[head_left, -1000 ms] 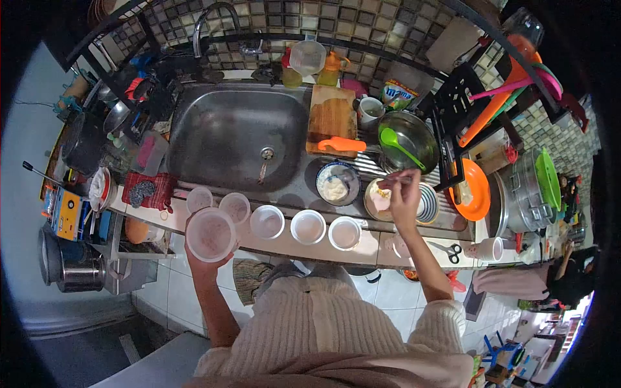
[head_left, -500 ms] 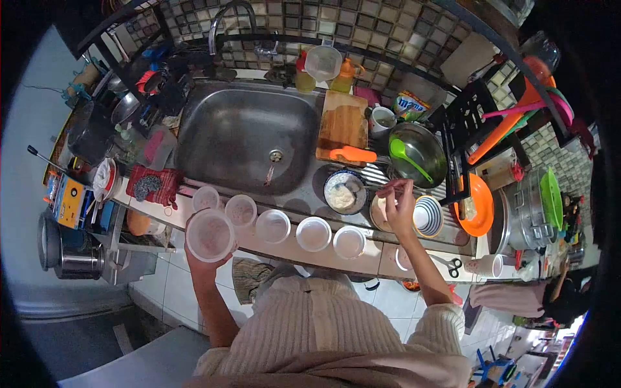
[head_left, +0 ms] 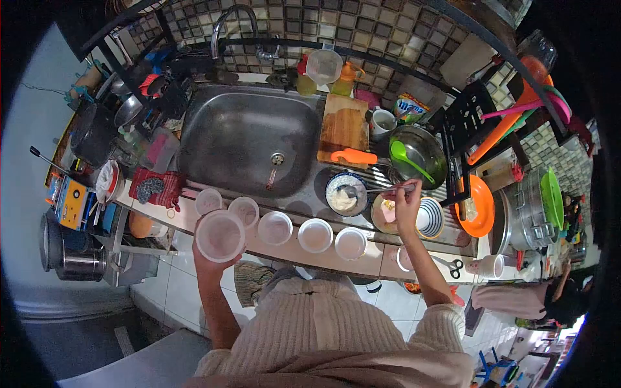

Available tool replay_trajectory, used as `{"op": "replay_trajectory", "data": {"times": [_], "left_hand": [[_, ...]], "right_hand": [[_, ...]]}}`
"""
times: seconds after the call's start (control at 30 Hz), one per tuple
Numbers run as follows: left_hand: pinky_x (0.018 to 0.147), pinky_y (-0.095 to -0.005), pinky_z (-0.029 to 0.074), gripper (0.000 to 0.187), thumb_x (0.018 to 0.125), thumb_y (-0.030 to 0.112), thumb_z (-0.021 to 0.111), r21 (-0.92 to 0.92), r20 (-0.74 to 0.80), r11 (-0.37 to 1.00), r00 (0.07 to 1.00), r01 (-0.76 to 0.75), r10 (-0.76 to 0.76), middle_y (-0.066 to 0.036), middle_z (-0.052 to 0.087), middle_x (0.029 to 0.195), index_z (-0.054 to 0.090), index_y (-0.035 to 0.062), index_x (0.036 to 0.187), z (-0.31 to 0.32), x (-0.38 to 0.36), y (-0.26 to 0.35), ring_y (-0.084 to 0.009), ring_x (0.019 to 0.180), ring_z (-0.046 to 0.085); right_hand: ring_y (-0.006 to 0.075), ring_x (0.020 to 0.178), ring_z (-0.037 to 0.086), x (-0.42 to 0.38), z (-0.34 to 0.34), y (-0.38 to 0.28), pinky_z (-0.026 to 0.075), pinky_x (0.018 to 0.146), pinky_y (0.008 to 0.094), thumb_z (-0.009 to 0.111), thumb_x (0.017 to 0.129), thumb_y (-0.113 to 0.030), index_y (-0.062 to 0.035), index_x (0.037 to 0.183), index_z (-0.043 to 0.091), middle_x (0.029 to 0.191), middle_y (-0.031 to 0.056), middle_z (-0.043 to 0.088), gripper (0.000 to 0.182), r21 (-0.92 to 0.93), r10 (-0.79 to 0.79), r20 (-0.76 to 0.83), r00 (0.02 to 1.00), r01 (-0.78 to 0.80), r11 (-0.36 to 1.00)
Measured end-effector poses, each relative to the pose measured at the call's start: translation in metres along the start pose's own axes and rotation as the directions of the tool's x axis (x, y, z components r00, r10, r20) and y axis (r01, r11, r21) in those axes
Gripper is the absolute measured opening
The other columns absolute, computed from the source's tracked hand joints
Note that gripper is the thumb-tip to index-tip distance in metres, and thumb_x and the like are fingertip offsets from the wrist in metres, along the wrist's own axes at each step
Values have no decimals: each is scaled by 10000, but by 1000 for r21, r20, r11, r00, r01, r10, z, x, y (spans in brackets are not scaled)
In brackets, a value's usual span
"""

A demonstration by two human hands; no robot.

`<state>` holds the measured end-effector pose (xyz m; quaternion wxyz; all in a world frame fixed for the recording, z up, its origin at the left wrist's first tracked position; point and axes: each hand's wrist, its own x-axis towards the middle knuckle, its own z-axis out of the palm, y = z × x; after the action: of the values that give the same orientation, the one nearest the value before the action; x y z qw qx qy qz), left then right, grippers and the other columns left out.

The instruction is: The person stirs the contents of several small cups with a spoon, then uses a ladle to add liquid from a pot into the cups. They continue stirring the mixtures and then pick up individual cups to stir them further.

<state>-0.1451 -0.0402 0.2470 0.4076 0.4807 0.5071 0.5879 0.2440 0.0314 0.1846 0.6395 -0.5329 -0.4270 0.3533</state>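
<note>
In my left hand (head_left: 211,266) is a translucent plastic cup (head_left: 220,237), held up in front of the counter edge with its mouth facing the camera. My right hand (head_left: 407,204) grips the handle of a metal spoon (head_left: 376,190). The spoon's head rests in a patterned bowl (head_left: 346,211) of white, creamy or powdery food (head_left: 340,197). Along the counter edge stand several similar cups (head_left: 315,235), in a row between my hands. Under my right wrist, partly hidden, is a container (head_left: 381,221) with pale and yellowish contents.
A steel sink (head_left: 226,139) lies behind the cups. Beyond the bowl are a wooden board (head_left: 345,126) with an orange-handled tool (head_left: 354,156), and a metal pot (head_left: 430,145) with a green spoon (head_left: 407,157). Rightward are a striped bowl (head_left: 429,218), an orange plate (head_left: 481,204) and scissors (head_left: 453,266).
The spoon in my right hand now shows clearly, its head down in the white food, and the hand has turned and shifted slightly right. The cup in my left hand has moved a little right.
</note>
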Motion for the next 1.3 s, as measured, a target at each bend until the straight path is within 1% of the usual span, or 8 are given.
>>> {"op": "replay_trajectory", "data": {"times": [0.37,0.57,0.77,0.9,0.97,1.1,1.17,1.3], "left_hand": [[873,-338,424,695,541,121,817,151,293,988,956,-23,-22,-88,558,1071,469,28,1135,50,3,0,-195,998,543],[889,-326,403,644,572,104,787,58,414,991,901,118,-131,-81,559,1053,468,24,1125,75,5,6,-180,995,534],[862,-314,419,595,579,108,763,170,478,985,877,-38,-49,-86,590,1032,511,29,1112,84,0,-2,-178,992,551],[865,-330,423,651,549,117,785,225,482,969,876,-104,-18,-99,583,1058,498,23,1125,88,-4,11,-201,1008,554],[868,-347,425,704,519,125,803,200,493,969,870,-143,27,-114,573,1085,486,27,1140,86,-8,10,-230,1020,554],[866,-353,426,727,501,119,803,187,515,979,857,-84,-25,-126,566,1093,483,31,1148,84,-11,10,-250,1022,552],[864,-355,428,724,495,118,804,209,518,972,855,-104,-20,-127,567,1091,488,29,1141,86,-10,16,-252,1020,554],[848,-350,437,706,493,122,813,217,532,968,847,-125,-10,-121,577,1069,501,21,1118,98,-7,14,-251,994,568]], "right_hand": [[263,637,609,2,-10,-16,539,612,339,442,861,-30,-42,946,320,817,127,479,148,250,110,-121,987,-77,965],[239,672,591,-12,-2,-66,523,615,337,442,875,-39,-69,980,353,851,117,513,141,339,-4,-95,995,36,940],[227,620,575,-47,23,-132,508,564,330,444,857,-28,-76,953,343,835,105,502,147,282,-189,-156,970,227,932],[267,574,598,-79,34,-141,528,495,348,411,832,31,-62,970,276,813,167,548,215,383,-401,104,910,336,861],[312,663,632,-90,37,-138,543,522,347,455,795,30,-39,913,329,802,199,588,186,348,-666,308,679,572,743],[336,689,638,-95,26,-162,547,532,354,512,719,42,-28,745,373,796,205,612,158,106,-457,737,498,583,806],[292,645,634,-97,34,-158,540,519,325,549,652,44,-17,597,432,814,186,621,143,183,-767,607,208,903,390],[208,625,627,-95,36,-152,511,479,251,579,632,20,-9,586,532,803,170,613,72,63,-580,690,433,763,644]]}}
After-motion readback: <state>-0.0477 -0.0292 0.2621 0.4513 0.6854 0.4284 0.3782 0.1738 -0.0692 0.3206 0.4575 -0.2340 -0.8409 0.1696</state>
